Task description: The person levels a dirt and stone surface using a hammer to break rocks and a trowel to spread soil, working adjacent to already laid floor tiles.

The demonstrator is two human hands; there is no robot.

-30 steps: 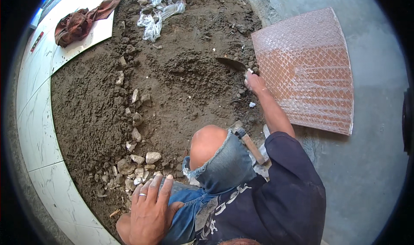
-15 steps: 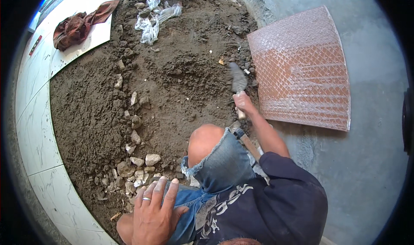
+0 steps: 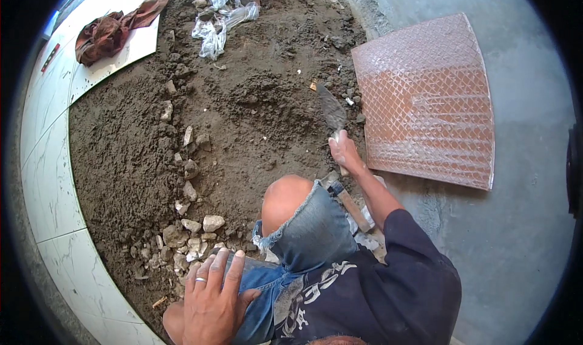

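Grey-brown soil (image 3: 243, 138), crumbly and uneven, is seen from above in the head view, with clock directions counted from the middle. Just past one o'clock, a trowel (image 3: 333, 109) is held over the soil; its grey blade is pointed between eleven and twelve, and whether the soil is touched by it cannot be told. Its pale handle is grasped by the right hand (image 3: 344, 149), the grip closed around it. At seven o'clock, the left hand (image 3: 212, 296), on which a ring is worn, is laid palm down on a denim-covered leg; its grip is relaxed, the fingers spread and nothing grasped.

At two o'clock, just beside the trowel, a large brown tile (image 3: 425, 102) is laid with its white-streaked, grid-patterned face up, partly over the grey concrete floor (image 3: 522, 223). At four o'clock, a wooden-handled tool (image 3: 353, 211) is partly hidden by a bent knee (image 3: 285, 199). Pale stones (image 3: 212, 223) are clustered at eight o'clock, and a line of others is strung upward from them. Crumpled clear plastic (image 3: 212, 38) is seen at eleven. At ten, a reddish-brown cloth (image 3: 106, 38) is heaped on white veined tiles (image 3: 51, 187), by which the soil is edged on the left.
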